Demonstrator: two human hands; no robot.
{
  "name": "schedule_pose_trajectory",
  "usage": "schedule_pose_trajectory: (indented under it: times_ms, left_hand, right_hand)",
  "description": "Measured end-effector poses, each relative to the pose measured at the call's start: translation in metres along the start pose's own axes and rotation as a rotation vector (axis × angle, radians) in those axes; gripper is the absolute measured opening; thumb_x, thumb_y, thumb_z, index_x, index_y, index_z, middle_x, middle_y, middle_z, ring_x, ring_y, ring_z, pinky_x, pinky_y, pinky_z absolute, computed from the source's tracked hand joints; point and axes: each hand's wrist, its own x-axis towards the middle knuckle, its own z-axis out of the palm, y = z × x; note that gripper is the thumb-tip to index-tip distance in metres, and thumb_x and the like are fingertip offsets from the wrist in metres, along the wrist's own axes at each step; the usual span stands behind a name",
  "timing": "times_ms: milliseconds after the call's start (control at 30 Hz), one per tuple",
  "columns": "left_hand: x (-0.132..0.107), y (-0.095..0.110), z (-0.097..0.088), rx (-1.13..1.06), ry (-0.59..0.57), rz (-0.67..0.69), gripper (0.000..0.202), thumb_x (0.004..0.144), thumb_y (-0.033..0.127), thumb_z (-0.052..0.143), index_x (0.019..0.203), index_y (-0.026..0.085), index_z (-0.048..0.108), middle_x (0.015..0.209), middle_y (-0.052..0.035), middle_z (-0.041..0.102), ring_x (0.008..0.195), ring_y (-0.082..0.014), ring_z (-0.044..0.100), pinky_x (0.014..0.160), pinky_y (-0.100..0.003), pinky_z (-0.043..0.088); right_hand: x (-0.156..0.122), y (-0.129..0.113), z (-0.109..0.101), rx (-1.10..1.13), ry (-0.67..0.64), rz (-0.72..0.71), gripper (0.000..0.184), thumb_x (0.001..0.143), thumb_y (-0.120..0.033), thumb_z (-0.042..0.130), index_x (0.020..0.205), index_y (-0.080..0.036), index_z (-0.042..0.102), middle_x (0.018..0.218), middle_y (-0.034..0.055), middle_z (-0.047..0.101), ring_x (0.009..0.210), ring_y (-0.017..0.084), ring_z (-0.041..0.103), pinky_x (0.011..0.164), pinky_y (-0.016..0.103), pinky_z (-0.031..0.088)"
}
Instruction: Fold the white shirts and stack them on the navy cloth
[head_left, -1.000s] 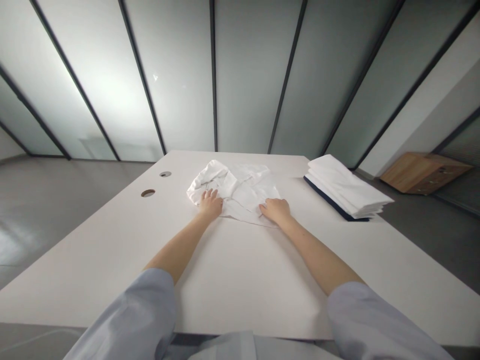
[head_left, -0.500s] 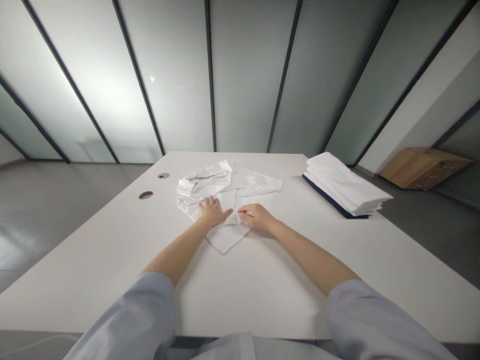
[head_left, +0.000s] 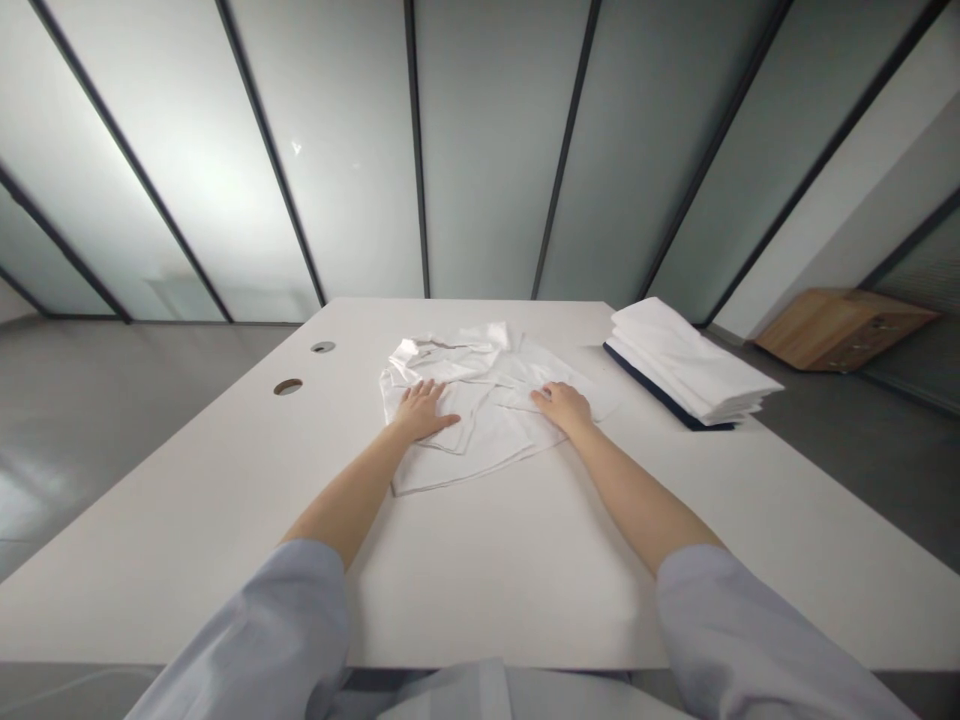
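A thin, wrinkled white shirt [head_left: 499,425] lies spread in loose layers on the white table. My left hand [head_left: 424,410] rests flat on its left part, fingers spread and thumb stretched to the right. Over on the right part is my right hand [head_left: 566,405], its fingers bent and closed on the fabric near that side. The near hem runs at a slant below both hands, with one corner pointing toward me at the left. Toward the far side the cloth is bunched up and creased.
At the table's [head_left: 480,570] right side lies a stack of folded white cloths [head_left: 686,360] on a dark navy piece [head_left: 645,385]. Two round holes are in the tabletop at the left. Frosted glass panels stand behind, and a wooden cabinet [head_left: 840,330] is at the far right.
My right hand has moved right and slightly away from me, drawing a layer of the shirt out that way. The shirt lies wider and farther right. My left hand has shifted slightly left.
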Motion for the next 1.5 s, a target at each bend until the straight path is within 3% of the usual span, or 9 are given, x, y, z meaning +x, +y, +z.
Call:
schedule_pose_trajectory:
  times_ms: [100,267,467,533,700,867,1167,1367,1500]
  left_hand:
    - [-0.003,0.004,-0.006,0.081,0.111,-0.077,0.054,0.087,0.047,0.053,0.136,0.026,0.047,0.141,-0.0104,0.048,0.134,-0.0299,0.037,0.108,-0.043,0.028]
    - [-0.006,0.012,-0.008,0.094,0.016,-0.123,0.037,0.091,0.045,0.043,0.111,0.021,0.063,0.118,-0.0122,0.060,0.115,-0.0296,0.053,0.098,-0.044,0.038]
    - [-0.004,0.007,-0.007,0.109,0.029,-0.124,0.043,0.090,0.051,0.041,0.111,0.020,0.063,0.119,-0.0117,0.061,0.113,-0.0279,0.054,0.094,-0.040,0.040]
    - [-0.005,0.011,-0.008,0.110,0.000,-0.133,0.046,0.091,0.052,0.039,0.114,0.020,0.061,0.122,-0.0123,0.060,0.116,-0.0283,0.052,0.095,-0.041,0.040]
    - [-0.010,0.035,-0.004,0.126,-0.158,-0.173,0.078,0.083,0.073,0.036,0.134,0.015,0.047,0.141,-0.0228,0.045,0.127,-0.0383,0.043,0.098,-0.052,0.036]
    - [-0.009,0.034,0.003,0.099,-0.213,-0.154,0.098,0.078,0.081,0.031,0.148,0.013,0.029,0.155,-0.0248,0.021,0.142,-0.0412,0.020,0.107,-0.062,0.021]
    - [0.001,-0.010,-0.003,0.056,-0.129,-0.045,0.065,0.085,0.055,0.046,0.142,0.023,0.041,0.151,-0.0112,0.037,0.136,-0.0290,0.037,0.110,-0.043,0.027]
    - [-0.002,0.003,-0.010,0.110,-0.110,-0.007,0.058,0.084,0.053,0.050,0.133,0.024,0.050,0.133,-0.0119,0.054,0.122,-0.0297,0.049,0.096,-0.041,0.040]
    - [-0.005,0.028,-0.012,0.087,0.026,0.075,0.070,0.084,0.056,0.051,0.144,0.022,0.037,0.126,-0.0138,0.058,0.118,-0.0306,0.052,0.099,-0.042,0.037]
  right_hand:
    - [-0.005,-0.009,0.000,-0.015,-0.002,-0.015,0.050,0.090,-0.056,0.041,0.111,-0.018,0.066,0.122,0.0152,0.061,0.110,0.030,0.057,0.083,0.036,0.046]
    - [-0.010,-0.020,-0.002,0.086,-0.003,-0.023,0.051,0.085,-0.060,0.049,0.109,-0.018,0.066,0.115,0.0139,0.065,0.100,0.027,0.062,0.078,0.032,0.045]
    - [0.002,-0.005,-0.020,0.591,-0.352,-0.272,0.050,0.089,-0.053,0.039,0.073,-0.015,0.067,0.051,0.0019,0.059,0.056,0.017,0.056,0.061,0.027,0.043]
    - [0.007,0.002,-0.024,0.694,-0.345,-0.259,0.051,0.091,-0.049,0.033,0.076,-0.015,0.067,0.045,0.0003,0.055,0.049,0.016,0.052,0.059,0.027,0.043]
    - [0.008,0.006,-0.009,0.424,-0.077,-0.287,0.029,0.087,-0.032,0.046,0.093,-0.015,0.069,0.090,0.0085,0.072,0.084,0.020,0.064,0.078,0.028,0.046]
    - [-0.008,-0.008,0.009,0.024,-0.059,-0.385,0.037,0.089,-0.030,0.051,0.123,-0.018,0.061,0.136,0.0125,0.054,0.123,0.026,0.049,0.101,0.037,0.036]
    - [-0.018,-0.021,-0.007,-0.137,-0.063,-0.264,0.031,0.085,-0.030,0.055,0.112,-0.019,0.067,0.112,0.0115,0.067,0.105,0.025,0.059,0.084,0.031,0.043]
    - [-0.014,-0.011,-0.011,-0.186,0.016,-0.167,0.028,0.089,-0.023,0.046,0.092,-0.018,0.074,0.105,0.0131,0.068,0.097,0.025,0.063,0.074,0.031,0.045]
    - [-0.016,-0.017,-0.012,-0.070,0.169,-0.252,0.031,0.092,-0.022,0.044,0.098,-0.021,0.074,0.099,0.0085,0.073,0.093,0.023,0.066,0.076,0.030,0.044]
